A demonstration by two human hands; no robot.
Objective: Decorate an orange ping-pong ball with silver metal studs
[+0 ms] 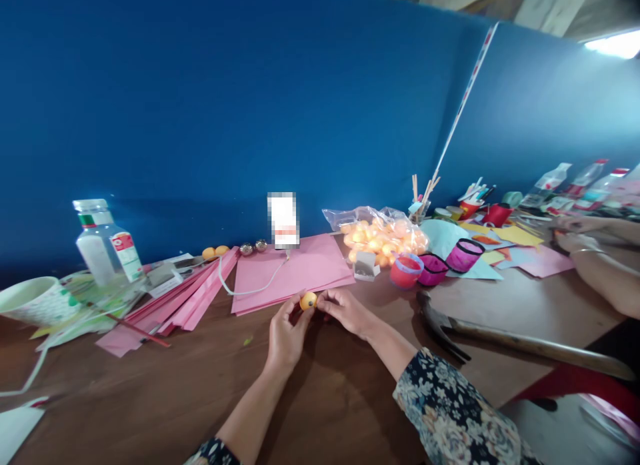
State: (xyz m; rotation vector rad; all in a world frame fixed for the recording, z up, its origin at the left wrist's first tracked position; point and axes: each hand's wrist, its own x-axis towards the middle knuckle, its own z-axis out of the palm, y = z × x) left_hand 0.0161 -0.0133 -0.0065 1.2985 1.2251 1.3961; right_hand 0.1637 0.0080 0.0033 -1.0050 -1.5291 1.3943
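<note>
Between my hands, just above the table, is a small orange ball point(308, 301) with a dark round spot on its near side. My left hand point(287, 337) grips the ball between thumb and fingers. Against its right side, my right hand point(345, 310) has thumb and fingertips pinched together; whatever they may hold is too small to make out. Beyond my hands lie pink paper sheets point(300, 268). A clear plastic bag of similar orange balls point(383, 235) rests behind them to the right, with a small white box point(367, 265) before it.
A hammer point(520, 335) lies to the right, near several coloured tape rolls point(407, 271). Another person's hands point(583, 235) are at far right. On the left are pink strips point(195, 295), a clear bottle point(95, 238), a paper cup point(37, 301) and a white cable point(250, 292).
</note>
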